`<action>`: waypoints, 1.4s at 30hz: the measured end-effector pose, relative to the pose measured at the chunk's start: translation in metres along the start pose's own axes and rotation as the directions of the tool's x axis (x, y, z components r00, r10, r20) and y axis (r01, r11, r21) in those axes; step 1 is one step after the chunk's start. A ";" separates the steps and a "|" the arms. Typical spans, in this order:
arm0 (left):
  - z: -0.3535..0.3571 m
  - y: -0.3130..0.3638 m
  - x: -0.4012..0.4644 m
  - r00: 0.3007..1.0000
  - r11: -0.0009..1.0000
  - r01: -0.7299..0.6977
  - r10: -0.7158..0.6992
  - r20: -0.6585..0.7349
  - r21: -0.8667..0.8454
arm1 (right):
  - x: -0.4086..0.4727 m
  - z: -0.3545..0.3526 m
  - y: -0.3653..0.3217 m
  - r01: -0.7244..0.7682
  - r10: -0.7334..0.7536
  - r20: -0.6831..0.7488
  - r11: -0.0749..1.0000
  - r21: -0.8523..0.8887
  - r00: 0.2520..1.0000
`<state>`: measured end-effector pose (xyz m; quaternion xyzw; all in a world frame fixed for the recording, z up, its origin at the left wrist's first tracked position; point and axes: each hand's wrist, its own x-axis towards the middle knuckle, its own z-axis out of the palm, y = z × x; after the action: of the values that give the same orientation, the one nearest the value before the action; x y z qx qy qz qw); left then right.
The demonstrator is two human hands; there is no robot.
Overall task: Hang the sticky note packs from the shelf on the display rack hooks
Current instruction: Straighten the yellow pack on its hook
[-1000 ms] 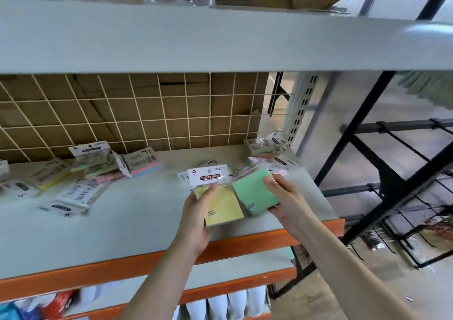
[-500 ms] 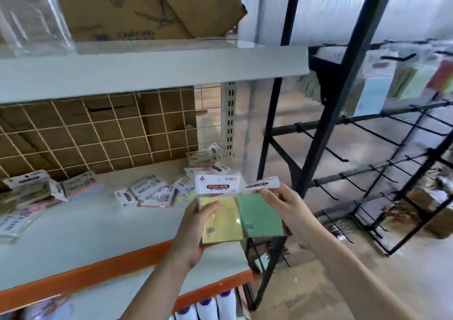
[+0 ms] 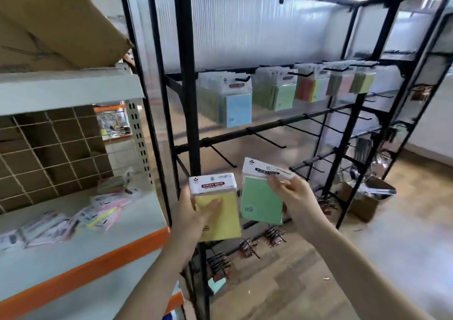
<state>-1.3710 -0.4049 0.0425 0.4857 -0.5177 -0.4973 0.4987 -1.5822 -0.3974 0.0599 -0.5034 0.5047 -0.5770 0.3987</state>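
Since half a second ago my view has swung right, away from the shelf (image 3: 81,243) and onto the display rack (image 3: 188,114). The two packs have parted: they overlapped then and are held just apart now, the green one raised a little higher.

At the far left, loose packs (image 3: 73,221) remain scattered on the shelf, blurred, so I judge there is more to fetch.

My left hand (image 3: 193,219) grips the yellow pack (image 3: 218,212) from behind, its thumb pressed flat on the front face and the other fingers curled out of sight at the back. I hold it low and upright, which I read as parking it while the other pack goes first. It is a pale yellow pad in clear wrap under a white header card with a red "STICKY NOTE" label.

My right hand (image 3: 294,197) pinches the green pack (image 3: 262,199) at its header card, thumb and fingers clamped on the card's right part. The pad hangs below, tilted with its top leaning towards the rack. Holding it by the card leaves the top free to meet a hook; I cannot make out the hang hole.

To the right, bare hooks (image 3: 267,139) jut from the middle bar. Above them hang hung packs (image 3: 237,101) in blue, green and mixed colours.
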 end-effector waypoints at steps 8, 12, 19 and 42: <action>0.070 0.034 0.017 0.984 0.978 -0.160 0.149 0.094 0.132 | 0.014 -0.064 -0.025 0.015 -0.007 -0.195 0.999 0.038 0.981; 0.089 0.048 0.043 0.982 0.948 -0.186 0.187 0.019 0.260 | 0.038 -0.091 -0.039 0.053 -0.056 -0.279 0.998 -0.018 0.959; 0.125 0.085 0.089 0.885 0.848 -0.466 0.437 0.164 0.255 | 0.111 -0.123 -0.060 0.140 -0.189 -0.265 0.971 -0.192 0.946; 0.249 0.122 0.252 0.870 0.869 -0.493 0.492 0.048 0.041 | 0.300 -0.153 -0.057 0.381 -0.383 -0.103 0.924 -0.038 0.918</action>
<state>-1.6287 -0.6449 0.1708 0.3417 -0.6459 -0.3487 0.5869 -1.7823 -0.6506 0.1724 -0.5637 0.4225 -0.6658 0.2459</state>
